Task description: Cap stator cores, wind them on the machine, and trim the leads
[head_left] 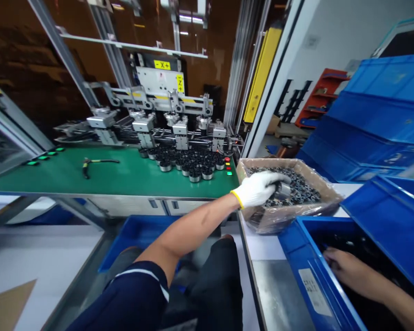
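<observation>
My left hand (260, 187), in a white glove with a yellow cuff, is closed on a short silver metal cylinder (283, 190) with a dark end. It is over a cardboard box (322, 177) lined with clear plastic and filled with small black and metallic parts (305, 186). My bare right hand (345, 266) reaches inside a blue bin (326, 276) at the lower right. Its fingers are curled together, and what they hold, if anything, is not clear. Dark parts (352, 241) lie in shadow in that bin.
Silver-and-black round parts (195, 175) stand clustered on the green bench (131, 181) before a machine fixture (179, 131). Nippers (86, 168) lie to their left. Lit buttons (229, 174) sit at the bench's right corner. Blue bins (359, 119) are stacked behind the box.
</observation>
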The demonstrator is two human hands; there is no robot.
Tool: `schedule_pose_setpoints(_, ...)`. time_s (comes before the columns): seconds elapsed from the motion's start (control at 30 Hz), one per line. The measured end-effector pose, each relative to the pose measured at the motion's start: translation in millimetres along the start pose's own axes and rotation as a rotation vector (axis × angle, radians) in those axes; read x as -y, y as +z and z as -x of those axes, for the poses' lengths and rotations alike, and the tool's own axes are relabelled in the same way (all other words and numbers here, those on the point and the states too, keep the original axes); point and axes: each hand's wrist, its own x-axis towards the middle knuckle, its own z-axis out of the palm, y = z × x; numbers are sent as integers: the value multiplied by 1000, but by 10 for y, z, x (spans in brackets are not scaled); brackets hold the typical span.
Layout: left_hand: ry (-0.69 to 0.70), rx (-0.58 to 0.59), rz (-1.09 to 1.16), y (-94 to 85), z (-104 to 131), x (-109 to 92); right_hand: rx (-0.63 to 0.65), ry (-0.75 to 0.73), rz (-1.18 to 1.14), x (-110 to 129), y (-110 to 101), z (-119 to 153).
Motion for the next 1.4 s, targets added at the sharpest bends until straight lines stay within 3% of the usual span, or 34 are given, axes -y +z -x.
schedule_pose_setpoints(0.1, -54, -4, 417, -24, 612, -20, 111, -16, -29, -131, -68, -72)
schedule_pose_setpoints(0.17, -160, 5, 993, -15, 1031, -19, 41, 32, 24, -152, -121, -142)
schedule_pose_setpoints(0.23, -238, -2, 1480, 0, 1371, -29, -41, 129, 95, -34, -188, -254)
schedule_pose_setpoints(0.3, -262, -29, 1654, 21, 1586, -65, -142, 266, 183, 262, -260, -441)
schedule_pose_setpoints(0.37, -261, -36, 1674, 48, 1682, -124, -229, 313, 235, 698, -296, -700)
schedule_pose_setpoints(0.43, -238, -20, 1659, 82, 1703, -186, -299, 165, 206, 1172, -262, -971)
schedule_pose_setpoints(0.5, -218, -10, 1587, 120, 1701, -231, -291, -30, 98, 1578, -158, -1176)
schedule_pose_setpoints(0.63, -208, -25, 1350, 199, 1709, -264, -361, -143, -25, 1992, 100, -1262)
schedule_pose_setpoints(0.73, -236, -47, 1225, 244, 1703, -288, -374, -107, -33, 2018, 184, -1185)
schedule_pose_setpoints(0.97, -220, -79, 1034, 245, 1661, -353, -331, -107, -57, 1954, 168, -1123)
schedule_pose_setpoints(1.3, -277, -12, 958, 227, 1748, -280, -309, -180, 15, 1937, 185, -1093)
schedule_pose_setpoints(1.4, -294, -56, 1092, 232, 1761, -293, -345, -176, 8, 1952, 170, -1110)
